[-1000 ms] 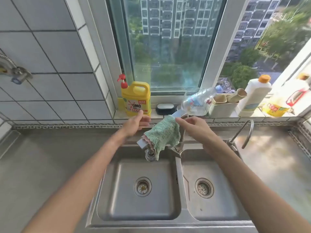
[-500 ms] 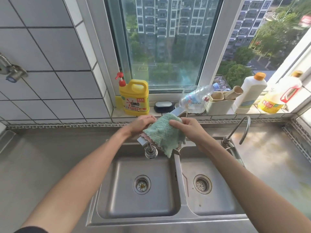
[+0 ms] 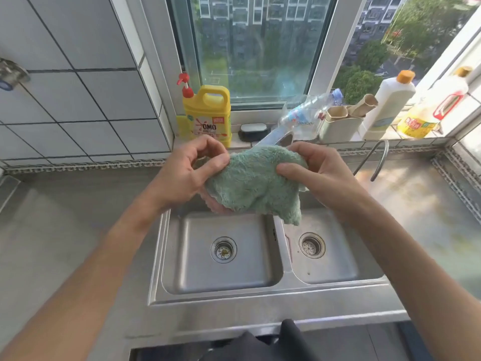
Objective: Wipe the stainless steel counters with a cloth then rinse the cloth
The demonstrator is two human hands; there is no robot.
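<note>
A green fluffy cloth [image 3: 253, 185] with a pink underside hangs spread over the back of the double steel sink [image 3: 223, 295]. My left hand [image 3: 186, 173] pinches its left edge between thumb and fingers. My right hand [image 3: 316, 173] grips its right top edge. The cloth covers most of the tap [image 3: 276, 138], of which only the upper arm shows behind it. No water is visible. The steel counter [image 3: 65, 230] stretches to the left and right of the sink.
On the window sill stand a yellow detergent jug [image 3: 208, 114], a black soap dish [image 3: 253, 131], a crushed plastic bottle [image 3: 304, 117], a beige holder [image 3: 338, 126], a white bottle [image 3: 387, 105] and an oil bottle [image 3: 429, 113]. A thin curved spout [image 3: 377, 162] rises right of the sink.
Both hands have lifted the cloth off the tap and drawn it toward me, spreading it wider between them. The view has moved closer to the sink.
</note>
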